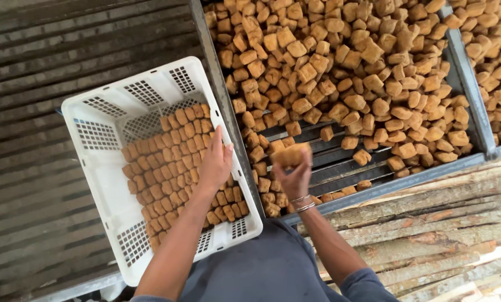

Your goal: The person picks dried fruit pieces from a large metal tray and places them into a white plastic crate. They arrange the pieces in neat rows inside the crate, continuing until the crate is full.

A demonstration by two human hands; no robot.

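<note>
A slatted metal rack (340,168) fills the upper right of the view, heaped with golden-brown fried cubes (351,72), and rough wooden planks (446,223) lie along its near edge. To the left, over dark slats, a white plastic crate (102,184) sits tilted, its right rim touching the rack's left frame. Inside it, rows of cubes (166,162) are packed side by side across the floor, with the far left part and near corner of the crate still bare. The person's left hand (216,162) hovers flat and open over the packed rows by the crate's right wall, holding nothing. The right hand (296,176), bangles at the wrist, is closed around one blurred cube (291,155), lifted just above the bare near-left corner of the rack, between the heap and the crate. The likely risks look small but real: the cube seems soft, so a hard pinch could crush it; carried across the rim, it could slip and drop between the slats; and a careless press from the open hand could knock the neat rows out of line, since the crate sits at an angle.
</note>
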